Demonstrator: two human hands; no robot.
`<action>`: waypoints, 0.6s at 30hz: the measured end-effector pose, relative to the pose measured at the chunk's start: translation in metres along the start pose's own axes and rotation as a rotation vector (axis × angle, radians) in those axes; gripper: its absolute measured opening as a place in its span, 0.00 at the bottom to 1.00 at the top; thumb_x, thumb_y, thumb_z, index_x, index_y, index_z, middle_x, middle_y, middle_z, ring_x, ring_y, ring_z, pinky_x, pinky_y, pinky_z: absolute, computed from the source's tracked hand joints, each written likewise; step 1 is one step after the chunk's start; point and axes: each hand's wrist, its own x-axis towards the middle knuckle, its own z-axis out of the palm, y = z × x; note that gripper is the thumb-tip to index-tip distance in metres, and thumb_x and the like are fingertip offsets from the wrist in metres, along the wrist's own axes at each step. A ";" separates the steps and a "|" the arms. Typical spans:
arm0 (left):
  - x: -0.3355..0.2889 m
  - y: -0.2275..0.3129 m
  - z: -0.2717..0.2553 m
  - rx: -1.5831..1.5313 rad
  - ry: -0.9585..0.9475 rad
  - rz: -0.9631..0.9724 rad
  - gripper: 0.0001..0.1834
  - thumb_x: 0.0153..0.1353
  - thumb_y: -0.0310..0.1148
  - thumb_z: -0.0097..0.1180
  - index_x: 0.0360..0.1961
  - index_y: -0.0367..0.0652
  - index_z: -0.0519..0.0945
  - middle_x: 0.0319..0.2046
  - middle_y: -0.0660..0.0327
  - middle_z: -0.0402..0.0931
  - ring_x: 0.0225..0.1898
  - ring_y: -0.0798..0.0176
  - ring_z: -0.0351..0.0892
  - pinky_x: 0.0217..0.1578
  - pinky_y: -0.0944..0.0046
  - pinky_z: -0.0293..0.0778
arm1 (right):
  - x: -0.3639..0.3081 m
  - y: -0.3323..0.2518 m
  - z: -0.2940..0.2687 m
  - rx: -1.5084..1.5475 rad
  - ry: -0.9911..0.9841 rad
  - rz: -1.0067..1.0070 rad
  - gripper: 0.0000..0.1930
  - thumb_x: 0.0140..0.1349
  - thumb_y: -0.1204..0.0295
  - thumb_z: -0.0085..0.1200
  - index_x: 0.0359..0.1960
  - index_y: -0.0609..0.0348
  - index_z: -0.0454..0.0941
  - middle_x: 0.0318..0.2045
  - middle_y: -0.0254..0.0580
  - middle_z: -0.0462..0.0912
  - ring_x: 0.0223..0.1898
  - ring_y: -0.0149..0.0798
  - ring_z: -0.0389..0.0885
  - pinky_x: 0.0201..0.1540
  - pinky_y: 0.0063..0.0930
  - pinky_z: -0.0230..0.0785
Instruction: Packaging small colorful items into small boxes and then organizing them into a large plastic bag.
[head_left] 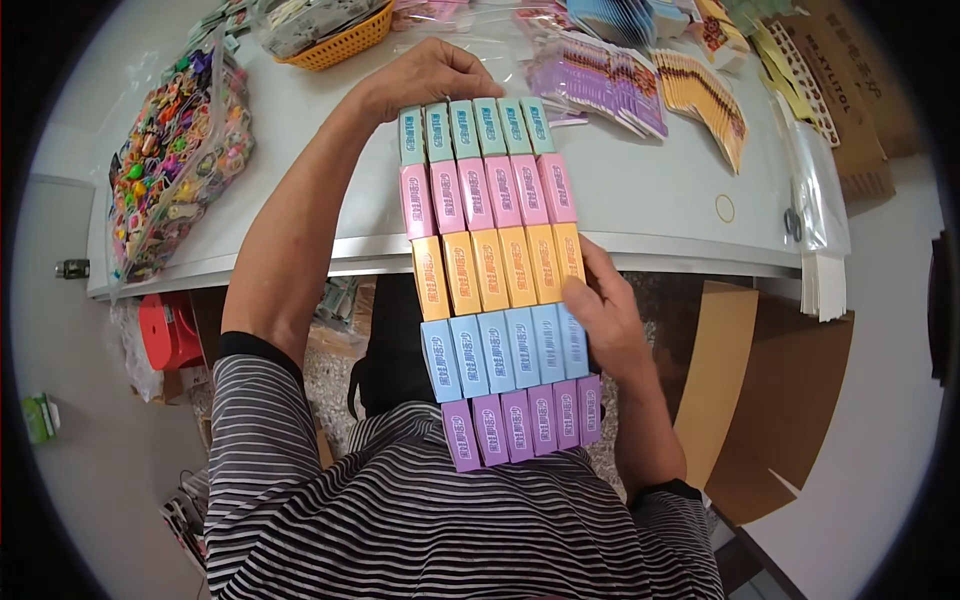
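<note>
A long block of small thin cardboard boxes [490, 268] lies across my front, from the table edge to my striped shirt. Its rows run green, pink, orange, light blue and purple from far to near, each with several boxes side by side. My left hand [435, 80] is bent around the far green end, fingers curled; part of its grip is hidden behind the boxes. On the right side, my right hand [610, 315] clasps the block, its thumb on the front by the orange and blue rows and its other fingers out of sight behind.
On the white table [340, 190] are a clear bag of colourful trinkets [180, 160], a yellow basket [340, 40], fanned purple packets [610, 85], orange packets [705, 95] and a rubber band [724, 208]. A red stool [168, 330] and open cardboard box [765, 390] are below.
</note>
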 end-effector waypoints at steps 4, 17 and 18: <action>-0.009 0.005 0.001 0.047 0.016 0.039 0.13 0.63 0.39 0.68 0.35 0.38 0.90 0.23 0.66 0.83 0.23 0.77 0.78 0.25 0.73 0.74 | 0.042 -0.011 -0.043 -0.176 0.083 -0.098 0.18 0.72 0.66 0.54 0.53 0.70 0.79 0.44 0.43 0.83 0.43 0.31 0.80 0.45 0.25 0.73; 0.004 0.032 0.000 0.643 0.224 0.283 0.10 0.60 0.35 0.67 0.34 0.37 0.88 0.23 0.59 0.84 0.23 0.68 0.79 0.28 0.65 0.76 | 0.209 -0.035 -0.029 -0.827 -0.019 -0.672 0.17 0.60 0.67 0.67 0.50 0.60 0.84 0.41 0.41 0.86 0.41 0.34 0.84 0.41 0.26 0.76; 0.005 0.032 0.002 0.640 0.223 0.283 0.10 0.60 0.35 0.67 0.34 0.37 0.88 0.23 0.59 0.84 0.23 0.68 0.79 0.28 0.65 0.76 | 0.212 -0.037 -0.026 -0.721 -0.052 -0.545 0.18 0.61 0.66 0.67 0.50 0.60 0.84 0.40 0.41 0.86 0.40 0.34 0.84 0.41 0.27 0.76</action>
